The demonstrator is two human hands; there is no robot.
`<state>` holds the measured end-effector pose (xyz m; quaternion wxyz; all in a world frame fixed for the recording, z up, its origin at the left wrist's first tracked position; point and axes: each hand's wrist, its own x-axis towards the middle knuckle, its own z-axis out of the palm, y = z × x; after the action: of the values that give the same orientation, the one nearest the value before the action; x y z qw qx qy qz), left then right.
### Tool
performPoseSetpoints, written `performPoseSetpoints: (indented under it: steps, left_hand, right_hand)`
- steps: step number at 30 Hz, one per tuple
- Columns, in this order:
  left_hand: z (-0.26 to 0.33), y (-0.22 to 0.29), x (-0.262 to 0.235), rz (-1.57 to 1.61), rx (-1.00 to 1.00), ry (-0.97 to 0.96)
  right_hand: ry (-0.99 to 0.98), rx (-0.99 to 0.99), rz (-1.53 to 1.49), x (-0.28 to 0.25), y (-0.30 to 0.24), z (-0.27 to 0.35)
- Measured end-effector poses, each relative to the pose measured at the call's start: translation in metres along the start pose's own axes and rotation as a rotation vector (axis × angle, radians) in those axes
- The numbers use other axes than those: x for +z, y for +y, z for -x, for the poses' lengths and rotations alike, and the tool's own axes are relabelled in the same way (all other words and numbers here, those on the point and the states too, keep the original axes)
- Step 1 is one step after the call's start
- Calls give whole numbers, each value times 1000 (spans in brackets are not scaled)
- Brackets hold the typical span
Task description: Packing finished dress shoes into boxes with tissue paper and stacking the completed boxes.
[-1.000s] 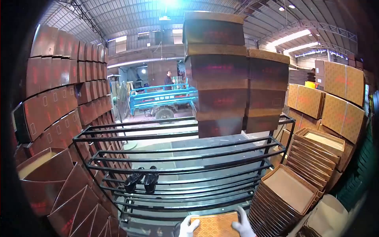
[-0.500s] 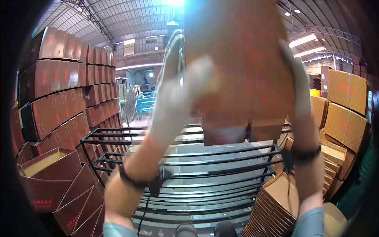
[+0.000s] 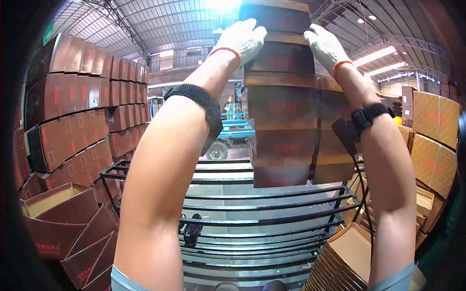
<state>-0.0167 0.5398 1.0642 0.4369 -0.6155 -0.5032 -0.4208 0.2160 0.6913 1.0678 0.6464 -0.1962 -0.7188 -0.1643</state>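
A stack of dark brown cardboard boxes point(image 3: 284, 102) rises ahead of me, its top box point(image 3: 276, 19) high at the upper edge of the view. Beside the upper boxes on the left is my left hand point(image 3: 241, 40), in a white glove with an orange cuff, fingers stretched out. My right hand point(image 3: 329, 44), gloved alike, reaches to the right edge of the upper boxes with its fingers extended. Both arms are raised and wear black straps. Whether the palms press on the cardboard cannot be made out.
A black metal rack point(image 3: 252, 208) with several bars lies below the stack. Brown boxes point(image 3: 77, 92) form a tall wall on the left, with open boxes point(image 3: 63, 223) below. Nested cardboard pieces point(image 3: 347, 247) and yellow-brown boxes point(image 3: 434, 116) stand right. Behind are a blue cart point(image 3: 235, 131) and a person point(image 3: 230, 107).
The large brown box that was close before me between my hands now sits farther away on top of the stack. My arms have stretched forward and up.
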Motion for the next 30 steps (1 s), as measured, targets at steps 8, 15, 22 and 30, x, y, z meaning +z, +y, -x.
performPoseSetpoints:
  steps: [8,15,22,30]
  left_hand:
    - [326,-56,0,28,50,257]
    - [1080,94,-116,-398,-1458,-1322]
    - [1191,139,-85,56,-1909,-1498]
    - [1325,96,-171,-105,-759,-1936]
  right_hand:
    - [-273,14,-189,-94,-64,338]
    - [-1128,702,647,-386,-13,537]
    - [-1494,1127,572,-440,-35,566]
    - [-1153,1095,666,-418,-23,618]
